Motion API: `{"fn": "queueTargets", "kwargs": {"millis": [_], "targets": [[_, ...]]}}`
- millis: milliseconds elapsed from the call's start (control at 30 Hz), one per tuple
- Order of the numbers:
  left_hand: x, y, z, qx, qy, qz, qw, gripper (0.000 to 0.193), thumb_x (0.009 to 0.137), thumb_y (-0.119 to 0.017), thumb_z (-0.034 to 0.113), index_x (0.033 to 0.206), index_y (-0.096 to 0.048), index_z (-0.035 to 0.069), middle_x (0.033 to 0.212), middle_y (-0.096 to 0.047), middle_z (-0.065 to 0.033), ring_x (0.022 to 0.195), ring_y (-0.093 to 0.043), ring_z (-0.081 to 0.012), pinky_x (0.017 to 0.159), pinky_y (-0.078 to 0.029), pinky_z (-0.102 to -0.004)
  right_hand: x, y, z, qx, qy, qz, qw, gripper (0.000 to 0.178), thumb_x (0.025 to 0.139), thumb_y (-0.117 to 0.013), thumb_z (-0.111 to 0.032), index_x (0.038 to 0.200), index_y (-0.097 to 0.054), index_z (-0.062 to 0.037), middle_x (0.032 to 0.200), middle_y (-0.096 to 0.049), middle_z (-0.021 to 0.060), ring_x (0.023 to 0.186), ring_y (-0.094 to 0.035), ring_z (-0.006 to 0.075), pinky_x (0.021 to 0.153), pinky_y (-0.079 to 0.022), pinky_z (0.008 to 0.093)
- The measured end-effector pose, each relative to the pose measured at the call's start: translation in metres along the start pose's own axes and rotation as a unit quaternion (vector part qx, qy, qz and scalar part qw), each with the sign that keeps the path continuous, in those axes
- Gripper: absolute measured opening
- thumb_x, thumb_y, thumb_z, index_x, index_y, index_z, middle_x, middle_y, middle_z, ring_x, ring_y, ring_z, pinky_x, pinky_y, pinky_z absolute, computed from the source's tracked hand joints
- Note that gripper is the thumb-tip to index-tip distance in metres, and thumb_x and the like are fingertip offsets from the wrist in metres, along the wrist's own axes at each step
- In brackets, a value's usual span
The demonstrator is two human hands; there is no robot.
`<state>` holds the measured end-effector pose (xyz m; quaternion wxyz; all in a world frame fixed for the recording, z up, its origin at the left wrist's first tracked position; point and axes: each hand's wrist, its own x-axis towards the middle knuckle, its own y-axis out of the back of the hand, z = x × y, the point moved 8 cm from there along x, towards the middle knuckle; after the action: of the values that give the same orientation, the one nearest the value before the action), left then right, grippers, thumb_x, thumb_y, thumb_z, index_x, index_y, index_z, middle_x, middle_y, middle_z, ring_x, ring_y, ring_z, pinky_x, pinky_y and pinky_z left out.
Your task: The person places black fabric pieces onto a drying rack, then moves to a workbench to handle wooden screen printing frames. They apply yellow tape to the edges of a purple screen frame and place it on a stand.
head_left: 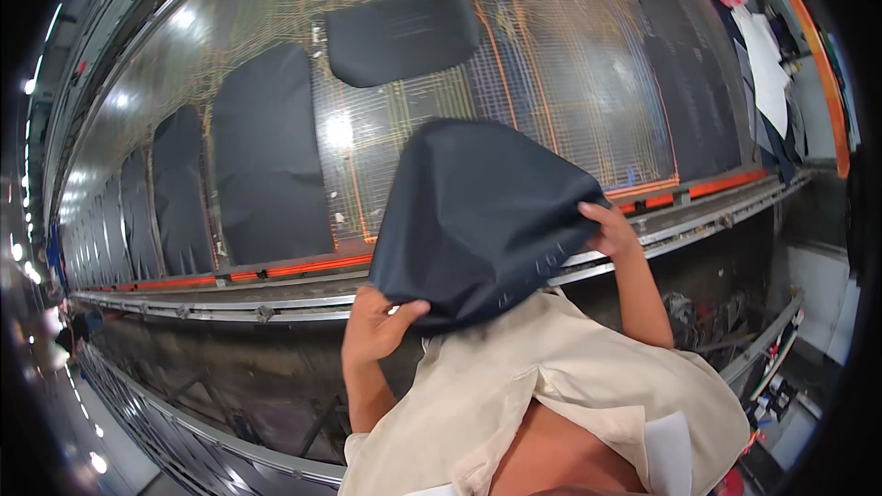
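A dark, flexible fabric panel (478,211) with rounded far corners and pale marks along its near edge is held up in front of my body. My left hand (378,323) pinches its near left corner, thumb on top. At its right corner, my right hand (609,230) grips the edge between thumb and fingers. The panel sags and creases between the two hands, and its far part hangs over the long table (588,64). The fingers under the panel are hidden.
More dark panels lie flat on the table: a large one (266,156), a smaller one (404,37) and a row to the left. Another dark piece (689,92) lies at right. A metal rail (303,305) runs along the near edge. White sheets (763,64) and cloth sit at far right.
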<state>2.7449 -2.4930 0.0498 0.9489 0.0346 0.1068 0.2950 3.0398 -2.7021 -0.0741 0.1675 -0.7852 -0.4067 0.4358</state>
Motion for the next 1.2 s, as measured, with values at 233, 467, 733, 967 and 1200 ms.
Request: {"fn": "queueTargets", "kwargs": {"millis": [233,467,733,967,1200], "targets": [[0.068,0.117,0.010,-0.111,0.099,0.126,0.981,0.036,0.078,-0.078,0.018,0.104,-0.060,0.001,0.098,-0.065,-0.0036,0.090,-0.060,-0.0125,0.088,-0.047,-0.0294,0.066,-0.058,-0.081,-0.192,0.076,-0.100,0.973,0.017,0.087,-0.076,-0.018,0.088,-0.065,-0.0055,0.087,-0.068,0.0022,0.080,-0.066,0.0112,0.072,-0.054,0.0300],[0.170,0.197,0.135,-0.141,-0.153,0.090,0.974,0.015,0.096,-0.066,0.018,0.100,-0.069,0.004,0.090,-0.069,-0.0026,0.081,-0.066,-0.0093,0.073,-0.050,-0.0212,0.062,-0.217,-0.206,-0.113,0.361,-0.167,0.911,0.021,0.095,-0.059,-0.017,0.109,-0.065,-0.0019,0.106,-0.070,0.0060,0.099,-0.066,0.0159,0.091,-0.051,0.0321],[0.216,0.204,-0.008,-0.071,0.001,0.198,0.978,0.021,0.097,-0.067,0.026,0.087,-0.067,0.007,0.076,-0.063,0.0031,0.063,-0.053,-0.0037,0.054,-0.043,-0.0235,0.119,-0.157,-0.112,-0.233,0.198,0.034,0.952,0.031,0.102,-0.057,-0.032,0.108,-0.066,-0.0026,0.101,-0.069,0.0068,0.089,-0.067,0.0156,0.072,-0.060,0.0343],[0.161,0.160,-0.143,0.214,0.119,0.306,0.920,0.045,0.086,-0.077,0.034,0.076,-0.059,-0.006,0.056,-0.050,-0.0063,0.055,-0.043,-0.0124,0.055,-0.040,-0.0352,0.122,-0.045,0.038,-0.273,0.020,0.176,0.946,0.020,0.097,-0.065,-0.023,0.086,-0.063,-0.0065,0.080,-0.063,0.0003,0.072,-0.063,0.0102,0.059,-0.060,0.0284],[0.118,0.136,-0.155,0.284,0.117,0.325,0.894,0.040,0.087,-0.076,0.033,0.079,-0.061,-0.003,0.058,-0.055,-0.0139,0.051,-0.045,-0.0226,0.054,-0.041,-0.0393,0.105,-0.014,0.068,-0.328,0.010,0.202,0.923,0.024,0.094,-0.071,-0.025,0.081,-0.060,-0.0073,0.066,-0.052,-0.0040,0.053,-0.049,0.0062,0.052,-0.058,0.0266]]}}
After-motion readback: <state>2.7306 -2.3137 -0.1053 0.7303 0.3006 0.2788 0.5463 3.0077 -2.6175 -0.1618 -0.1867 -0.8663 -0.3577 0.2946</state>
